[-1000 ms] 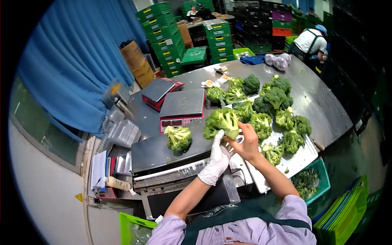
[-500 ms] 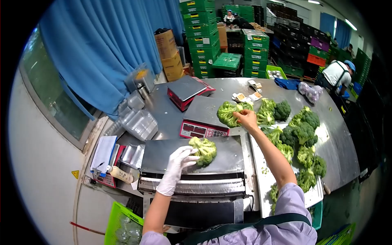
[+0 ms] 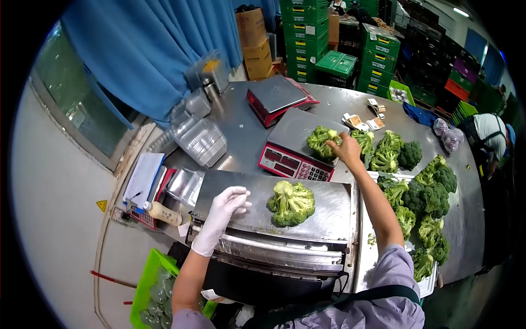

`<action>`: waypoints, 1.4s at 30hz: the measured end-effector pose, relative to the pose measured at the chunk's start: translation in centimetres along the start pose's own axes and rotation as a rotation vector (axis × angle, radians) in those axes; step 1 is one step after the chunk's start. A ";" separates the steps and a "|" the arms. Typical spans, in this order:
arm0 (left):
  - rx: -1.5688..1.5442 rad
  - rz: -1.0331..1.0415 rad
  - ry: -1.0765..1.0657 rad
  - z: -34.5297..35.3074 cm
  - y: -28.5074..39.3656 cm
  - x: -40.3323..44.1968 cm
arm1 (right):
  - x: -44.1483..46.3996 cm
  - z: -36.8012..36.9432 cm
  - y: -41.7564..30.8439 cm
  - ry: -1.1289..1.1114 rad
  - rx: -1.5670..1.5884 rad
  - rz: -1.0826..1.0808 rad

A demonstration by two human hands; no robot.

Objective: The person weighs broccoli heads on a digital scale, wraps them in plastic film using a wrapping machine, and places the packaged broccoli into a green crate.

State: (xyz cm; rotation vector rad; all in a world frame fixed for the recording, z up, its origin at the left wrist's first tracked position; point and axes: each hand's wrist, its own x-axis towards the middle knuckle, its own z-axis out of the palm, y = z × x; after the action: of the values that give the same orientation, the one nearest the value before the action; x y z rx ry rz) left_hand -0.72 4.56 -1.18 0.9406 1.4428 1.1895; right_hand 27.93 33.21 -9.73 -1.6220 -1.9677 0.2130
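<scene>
My right hand (image 3: 347, 149) is bare and its fingers are closed on the edge of a broccoli head (image 3: 322, 140) over the plate of the red-framed scale (image 3: 298, 129). Whether the scale plate bears its weight I cannot tell. My left hand (image 3: 226, 213), in a white glove, hovers with loosely bent, parted fingers and nothing in them. To its right, a second broccoli head (image 3: 291, 204), stem side up, rests on the metal plate of the wrapping machine (image 3: 246, 183). More broccoli heads (image 3: 435, 200) lie on and around a white tray at right.
Clear plastic trays (image 3: 200, 140) stack at left, near a clipboard (image 3: 143, 178) and a bottle (image 3: 164, 214). Another scale (image 3: 278, 94) stands behind. Labels (image 3: 361, 122) lie at the back. A green crate (image 3: 150, 285) is below left. Another person (image 3: 489, 134) bends at far right.
My left hand has come away from the broccoli on the metal plate. My right hand stays with the other broccoli, now lower over the scale. The view has tilted down and shifted left.
</scene>
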 end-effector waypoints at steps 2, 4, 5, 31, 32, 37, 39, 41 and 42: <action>0.091 0.005 -0.062 1.1 0.0 0.9 | 0.3 0.3 1.5 0.034 0.077 -0.071; 0.233 -0.016 -0.107 2.3 -0.3 2.2 | 0.3 -0.8 1.4 -0.031 0.111 -0.035; 0.278 -0.004 -0.110 2.8 -0.9 3.0 | 0.4 -1.0 1.5 -0.037 0.135 -0.041; 0.895 0.389 -0.589 -1.0 2.2 2.9 | -9.2 -2.4 -15.7 -0.172 0.423 -0.599; 0.869 0.366 -0.544 -1.4 2.0 2.4 | -9.8 -1.4 -16.2 -0.154 0.426 -0.611; 0.850 0.277 -0.051 -2.0 -1.7 1.1 | -12.1 1.5 -17.4 -0.129 0.391 -0.604; 0.981 0.351 0.027 -1.9 -1.3 0.4 | -12.1 1.2 -17.7 -0.077 0.432 -0.603; 1.016 0.267 0.036 -1.5 0.1 -0.4 | -11.3 0.8 -17.9 -0.058 0.464 -0.586; 1.058 0.178 0.043 -1.3 0.7 -0.7 | -11.2 0.2 -18.2 -0.065 0.453 -0.576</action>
State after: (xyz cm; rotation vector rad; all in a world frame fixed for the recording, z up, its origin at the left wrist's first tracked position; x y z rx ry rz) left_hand -1.89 3.81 -0.29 1.7715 2.0853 0.4873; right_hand 13.50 18.19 -5.06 -0.7404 -2.1480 0.4449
